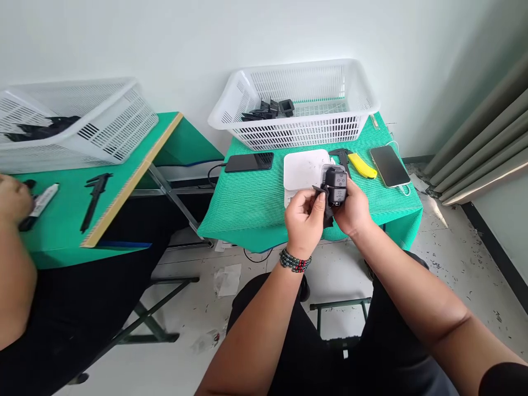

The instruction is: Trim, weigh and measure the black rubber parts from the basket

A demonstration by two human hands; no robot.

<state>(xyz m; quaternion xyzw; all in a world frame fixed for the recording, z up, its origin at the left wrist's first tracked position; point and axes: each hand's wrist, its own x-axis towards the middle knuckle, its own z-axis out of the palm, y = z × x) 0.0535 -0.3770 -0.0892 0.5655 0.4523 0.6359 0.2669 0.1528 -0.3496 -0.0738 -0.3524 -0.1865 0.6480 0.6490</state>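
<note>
My right hand (357, 209) is closed around a small black boxy device (339, 186) with pale printed markings and a see-through cover at its top edge. Pressed close against it, my left hand (304, 217) pinches a thin black plastic piece (328, 214) between thumb and fingers. Where the piece meets the device is partly hidden by my fingers. Both hands are raised over the front edge of the green-covered table (243, 212). Just behind them sits a white scale-like box (303, 168). A black caliper (343, 157) lies beyond my right hand, beside a yellow-handled cutter (362, 165).
A white basket (297, 135) holding several black parts (268, 109) stands at the back. Phones lie left (249, 161) and right (390, 166), both with cables. On the neighbouring table are a caliper (95, 199), a marker (44, 199), another basket (119, 132) and a co-worker's hand (14, 198).
</note>
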